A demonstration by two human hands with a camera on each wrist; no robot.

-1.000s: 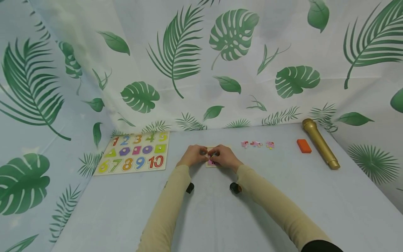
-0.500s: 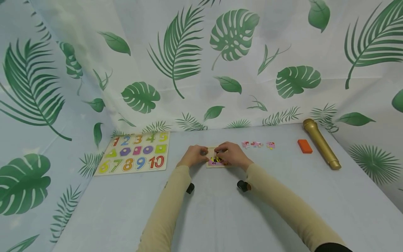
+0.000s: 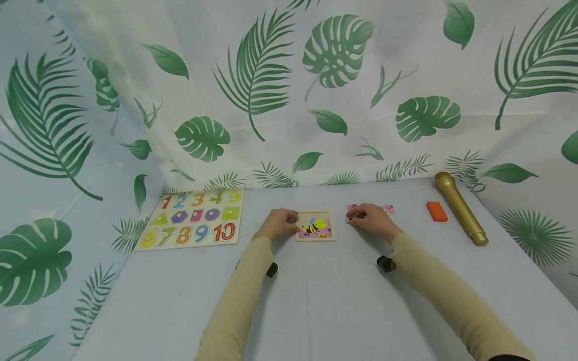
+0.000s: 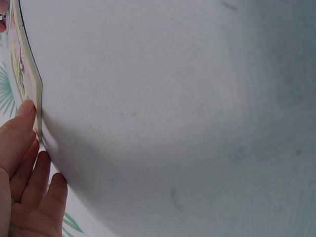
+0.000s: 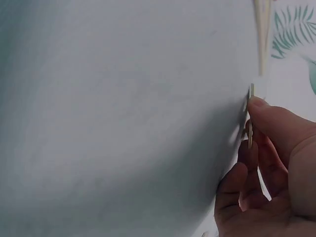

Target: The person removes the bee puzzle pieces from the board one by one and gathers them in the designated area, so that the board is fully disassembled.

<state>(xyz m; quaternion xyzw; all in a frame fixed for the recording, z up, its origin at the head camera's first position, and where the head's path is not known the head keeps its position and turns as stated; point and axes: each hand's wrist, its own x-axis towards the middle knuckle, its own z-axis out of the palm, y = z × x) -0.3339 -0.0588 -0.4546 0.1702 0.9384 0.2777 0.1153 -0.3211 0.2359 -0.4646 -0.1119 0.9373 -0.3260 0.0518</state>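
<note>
A small wooden jigsaw tray [image 3: 316,239] with a yellow-and-black bee picture lies flat at mid-table. My left hand [image 3: 279,223] holds its left edge; the left wrist view shows the thumb on the rim [image 4: 37,94] and the other fingers beside and below it. To the tray's right, my right hand [image 3: 375,219] is over the row of pink jigsaw pieces. Between its thumb and fingers it pinches a thin jigsaw piece [image 5: 251,133], seen edge-on in the right wrist view. One pink piece [image 3: 388,209] shows behind the hand, and others are partly covered by it.
A number and shape puzzle board [image 3: 194,220] lies at the left. On the right are an orange block [image 3: 436,211] and a gold microphone [image 3: 460,208]. A white curtain with green leaves [image 3: 280,100] hangs behind the table.
My right hand has moved right, from the tray to the pink pieces, and now pinches one. The bee picture has come into full view. My left hand has stayed at the tray's left edge.
</note>
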